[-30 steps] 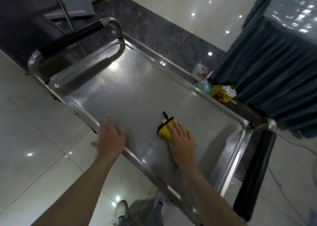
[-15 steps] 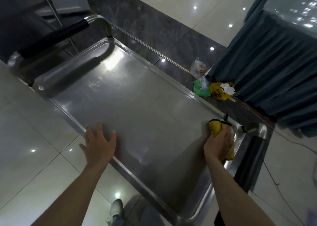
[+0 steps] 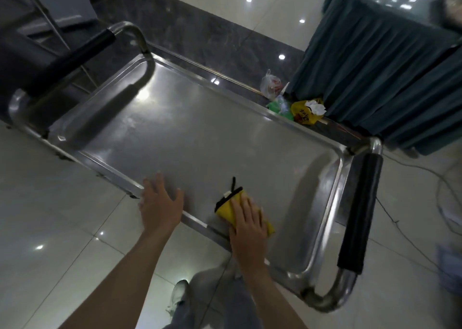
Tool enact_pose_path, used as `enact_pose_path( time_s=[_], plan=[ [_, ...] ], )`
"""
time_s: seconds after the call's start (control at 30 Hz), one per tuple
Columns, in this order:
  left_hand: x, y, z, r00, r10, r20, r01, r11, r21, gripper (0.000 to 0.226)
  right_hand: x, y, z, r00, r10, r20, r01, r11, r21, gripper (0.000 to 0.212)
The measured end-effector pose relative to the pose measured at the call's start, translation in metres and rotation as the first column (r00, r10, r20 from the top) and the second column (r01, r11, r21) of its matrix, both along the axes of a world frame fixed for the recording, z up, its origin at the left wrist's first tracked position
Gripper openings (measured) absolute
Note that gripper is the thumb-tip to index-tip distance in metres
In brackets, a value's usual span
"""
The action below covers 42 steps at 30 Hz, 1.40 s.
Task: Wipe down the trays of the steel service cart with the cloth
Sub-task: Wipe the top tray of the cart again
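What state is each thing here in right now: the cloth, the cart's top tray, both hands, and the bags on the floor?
Yellow cloth: flat on the tray, pressed under the right hand.
Top tray: bare steel, nothing on it but the cloth.
Right hand: fingers straight, pressing the cloth.
Left hand: open, resting on the tray's near rim.
Plastic bags: crumpled on the floor beyond the cart.

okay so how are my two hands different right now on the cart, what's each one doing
The right hand presses flat on the yellow cloth; the left hand holds nothing. The left hand rests across the near rim of the top tray, fingers spread, while the right hand's fingers lie close together. The right hand sits further along the tray toward the black-sleeved handle. Both are open, palms down, at the near edge.
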State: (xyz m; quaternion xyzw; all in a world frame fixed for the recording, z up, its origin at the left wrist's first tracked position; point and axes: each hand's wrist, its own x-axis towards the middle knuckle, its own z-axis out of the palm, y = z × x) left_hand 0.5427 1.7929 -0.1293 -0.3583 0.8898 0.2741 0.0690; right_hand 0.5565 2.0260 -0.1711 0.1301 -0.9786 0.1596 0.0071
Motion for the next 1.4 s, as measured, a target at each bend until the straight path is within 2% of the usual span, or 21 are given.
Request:
enact_pose_path(
  time_s=[0.07, 0.13, 0.27, 0.4, 0.53, 0.63, 0.7, 0.83, 0.93, 1.03, 1.17, 1.23, 1.3, 1.4],
  plan=[
    [0.006, -0.004, -0.001, 0.998, -0.047, 0.035, 0.047, 0.999, -0.007, 0.076, 0.010, 0.010, 0.003, 0.996, 0.085, -0.005, -0.085, 0.995, 0.061, 0.070],
    [0.010, -0.006, -0.001, 0.997, -0.062, 0.052, 0.062, 0.998, -0.010, 0.075, 0.006, 0.027, 0.004, 0.999, 0.049, 0.004, -0.050, 0.995, 0.088, 0.073],
    [0.016, -0.005, -0.001, 0.994, -0.102, 0.028, 0.102, 0.995, -0.018, 0.075, -0.017, 0.074, 0.006, 0.961, -0.273, 0.043, 0.270, 0.961, 0.061, 0.059],
    [0.019, -0.007, -0.006, 0.990, -0.138, 0.034, 0.139, 0.990, -0.035, 0.077, -0.030, 0.115, 0.011, 0.820, -0.569, 0.060, 0.570, 0.822, -0.005, 0.052],
    [0.017, -0.006, -0.011, 0.986, -0.165, 0.013, 0.166, 0.984, -0.061, 0.080, -0.015, 0.112, 0.018, 0.758, -0.649, 0.067, 0.651, 0.758, -0.023, 0.054],
    [0.016, -0.005, -0.011, 0.984, -0.176, 0.014, 0.176, 0.984, -0.033, 0.082, 0.013, 0.088, 0.020, 0.726, -0.675, 0.133, 0.685, 0.727, -0.053, 0.055],
    [0.015, -0.006, -0.008, 0.986, -0.163, 0.025, 0.163, 0.987, 0.001, 0.083, 0.032, 0.070, 0.016, 0.729, -0.669, 0.142, 0.682, 0.728, -0.071, 0.057],
    [0.018, -0.010, -0.002, 0.987, -0.164, 0.004, 0.163, 0.983, 0.084, 0.082, 0.058, 0.032, 0.008, 0.801, -0.595, 0.071, 0.598, 0.800, -0.049, 0.060],
    [0.023, -0.021, 0.004, 0.989, -0.138, -0.043, 0.144, 0.974, 0.174, 0.078, 0.062, 0.000, 0.010, 0.828, -0.559, 0.035, 0.560, 0.825, -0.080, 0.051],
    [0.028, -0.042, 0.008, 0.984, -0.144, -0.107, 0.168, 0.949, 0.266, 0.072, 0.057, -0.038, 0.010, 0.864, -0.503, 0.001, 0.502, 0.862, -0.077, 0.055],
    [0.038, -0.090, 0.009, 0.942, -0.224, -0.252, 0.309, 0.871, 0.383, 0.059, 0.046, -0.111, 0.006, 0.916, -0.402, -0.024, 0.400, 0.915, -0.056, 0.051],
    [0.040, -0.120, 0.011, 0.910, -0.267, -0.317, 0.382, 0.837, 0.392, 0.053, 0.039, -0.154, 0.009, 0.921, -0.387, -0.037, 0.385, 0.922, -0.040, 0.055],
    [0.040, -0.151, 0.012, 0.887, -0.292, -0.358, 0.424, 0.821, 0.382, 0.046, 0.036, -0.191, 0.012, 0.925, -0.379, -0.038, 0.378, 0.925, -0.031, 0.045],
    [0.037, -0.196, 0.009, 0.884, -0.282, -0.374, 0.424, 0.820, 0.385, 0.038, 0.031, -0.240, 0.025, 0.929, -0.368, -0.030, 0.368, 0.930, -0.003, 0.044]
  ],
)
